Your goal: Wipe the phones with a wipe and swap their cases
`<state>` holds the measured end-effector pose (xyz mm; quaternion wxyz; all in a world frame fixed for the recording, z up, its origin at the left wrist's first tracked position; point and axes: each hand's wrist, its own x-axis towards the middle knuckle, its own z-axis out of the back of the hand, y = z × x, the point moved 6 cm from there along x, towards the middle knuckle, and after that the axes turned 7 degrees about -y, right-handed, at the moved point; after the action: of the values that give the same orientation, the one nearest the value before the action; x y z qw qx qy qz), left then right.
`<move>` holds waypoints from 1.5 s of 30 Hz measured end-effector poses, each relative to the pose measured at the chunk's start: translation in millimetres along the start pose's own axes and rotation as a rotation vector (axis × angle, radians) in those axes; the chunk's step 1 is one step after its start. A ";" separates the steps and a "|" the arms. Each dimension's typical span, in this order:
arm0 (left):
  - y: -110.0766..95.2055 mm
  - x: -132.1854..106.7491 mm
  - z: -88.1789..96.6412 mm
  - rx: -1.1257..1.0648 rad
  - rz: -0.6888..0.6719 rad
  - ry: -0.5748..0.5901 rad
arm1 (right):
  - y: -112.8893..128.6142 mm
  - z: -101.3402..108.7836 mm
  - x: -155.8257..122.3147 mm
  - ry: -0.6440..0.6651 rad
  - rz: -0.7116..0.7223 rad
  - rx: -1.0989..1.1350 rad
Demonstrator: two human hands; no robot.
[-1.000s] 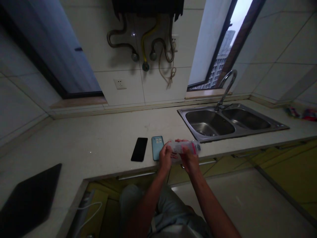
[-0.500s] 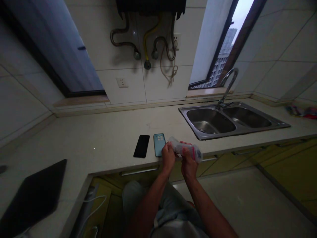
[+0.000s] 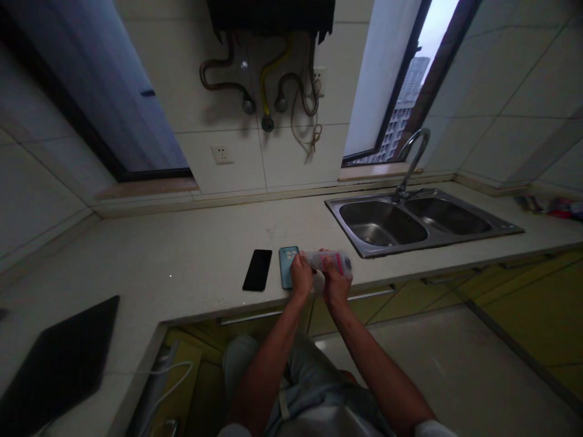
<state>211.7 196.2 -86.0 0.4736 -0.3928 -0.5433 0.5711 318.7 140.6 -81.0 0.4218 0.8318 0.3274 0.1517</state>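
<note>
Above the front edge of a pale stone countertop (image 3: 150, 255), the left hand (image 3: 301, 277) and right hand (image 3: 336, 285) are closed around a clear plastic pack (image 3: 327, 261) with a pink label. Their fingers curl over it, the left at one end and the right at the pinker end; whether the pack touches the counter cannot be told. Just beside the left hand lies a phone in a teal case (image 3: 288, 267), with a black phone (image 3: 257, 270) next to it. A dark flat board (image 3: 59, 358) sits at the counter's left corner, and a white cable (image 3: 168, 382) runs below the edge. To the right, a double stainless steel sink (image 3: 378, 224) with a curved faucet (image 3: 412, 164) is set into the counter, and colourful packets (image 3: 551, 207) lie beyond it. Farther on, a tiled wall carries a power socket (image 3: 221, 155) and looped pipes (image 3: 268, 91), between a blue-grey curtain (image 3: 91, 91) and a narrow window (image 3: 401, 109) showing a tower block.
</note>
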 end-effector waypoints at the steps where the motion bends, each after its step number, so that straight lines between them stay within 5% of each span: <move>1: 1.4 2.6 -0.1 -0.009 0.011 -0.009 | 0.6 -2.2 1.6 0.011 -0.003 -0.008; 7: 4.7 5.9 4.0 -0.197 0.051 -0.031 | 21.0 -12.9 7.2 0.029 0.011 0.100; 13: -7.6 1.5 2.3 -0.339 0.157 0.149 | 34.7 -8.1 34.0 0.025 -0.039 0.206; 16: -11.9 1.5 3.6 -0.172 0.109 0.147 | 31.5 4.0 62.0 -0.019 -0.140 0.279; 22: -24.6 0.0 -30.3 0.285 -0.319 0.257 | 34.1 26.8 100.1 -0.049 -0.166 0.249; 27: -5.6 19.9 -51.0 0.551 -0.251 0.298 | 36.9 40.0 109.9 -0.082 -0.178 0.223; 31: 6.3 34.9 -53.3 0.538 -0.192 0.342 | 37.5 49.1 116.7 -0.122 -0.181 0.239; 34: 10.9 39.2 -53.9 0.430 -0.125 0.359 | 35.5 54.1 121.2 -0.120 -0.174 0.238; 38: 14.0 36.3 -52.0 -0.033 0.164 0.377 | 32.7 56.0 122.5 -0.071 -0.190 0.213; 45: 0.2 28.1 -39.8 -0.415 0.340 0.315 | 46.5 45.6 109.9 0.019 -0.147 0.211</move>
<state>243.2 233.3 -88.4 0.3593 -0.6502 -0.4945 0.4512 443.5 167.0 -73.7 0.3387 0.8439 0.4055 0.0931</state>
